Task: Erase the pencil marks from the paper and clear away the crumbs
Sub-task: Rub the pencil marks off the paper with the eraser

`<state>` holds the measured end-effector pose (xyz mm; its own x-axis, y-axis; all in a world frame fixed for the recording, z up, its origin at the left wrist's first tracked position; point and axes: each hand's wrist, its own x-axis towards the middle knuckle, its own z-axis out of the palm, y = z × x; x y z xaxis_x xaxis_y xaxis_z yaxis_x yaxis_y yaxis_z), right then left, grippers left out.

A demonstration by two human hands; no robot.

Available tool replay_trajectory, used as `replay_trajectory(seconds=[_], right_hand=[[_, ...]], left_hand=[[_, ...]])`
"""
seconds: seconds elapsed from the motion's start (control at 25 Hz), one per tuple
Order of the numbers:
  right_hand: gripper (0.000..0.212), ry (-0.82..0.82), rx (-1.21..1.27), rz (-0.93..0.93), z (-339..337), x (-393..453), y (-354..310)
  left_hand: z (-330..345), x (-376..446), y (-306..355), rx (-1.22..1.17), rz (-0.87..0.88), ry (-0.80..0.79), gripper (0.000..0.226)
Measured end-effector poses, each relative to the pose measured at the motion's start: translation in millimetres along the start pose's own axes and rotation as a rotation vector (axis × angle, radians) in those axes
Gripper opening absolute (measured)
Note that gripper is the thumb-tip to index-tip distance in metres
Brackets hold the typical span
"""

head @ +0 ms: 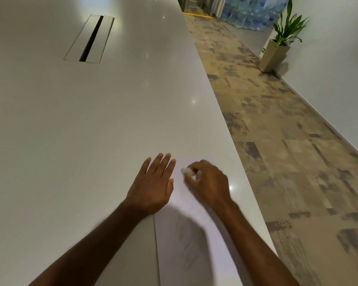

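While both forearms reach forward over it, the long white table (91, 124) takes up most of the view, running far ahead of the hands to a recessed cable slot (89, 39) well beyond the left fingertips. Off past the right hand, beyond the table's edge, lies patterned carpet flooring (277, 131), and far up that side a potted plant (281, 40) stands against the white wall. Under and between the two hands lies the sheet of paper (186, 219), stretching back toward the person beneath the right forearm; faint grey pencil marks (189, 244) show on it behind the right wrist, blurred. The left hand (153, 184) lies flat and open, fingers straight and together, pressed at the paper's left edge. Just beside it, the right hand (208, 182) is curled, its fingertips pinching a small white eraser (186, 171) that touches the paper near the left index finger. I cannot make out crumbs.
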<state>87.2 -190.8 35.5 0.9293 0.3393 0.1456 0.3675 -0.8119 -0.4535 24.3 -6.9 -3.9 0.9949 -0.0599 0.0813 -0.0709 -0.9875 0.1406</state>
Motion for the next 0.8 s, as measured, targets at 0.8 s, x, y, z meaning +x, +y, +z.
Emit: replay_trajectory(seconds=[0.8], right_hand=[[0.033, 0.125, -0.001, 0.135, -4, 35, -1]], left_hand=[[0, -1, 0, 0.005, -0.006, 0.022, 0.063]])
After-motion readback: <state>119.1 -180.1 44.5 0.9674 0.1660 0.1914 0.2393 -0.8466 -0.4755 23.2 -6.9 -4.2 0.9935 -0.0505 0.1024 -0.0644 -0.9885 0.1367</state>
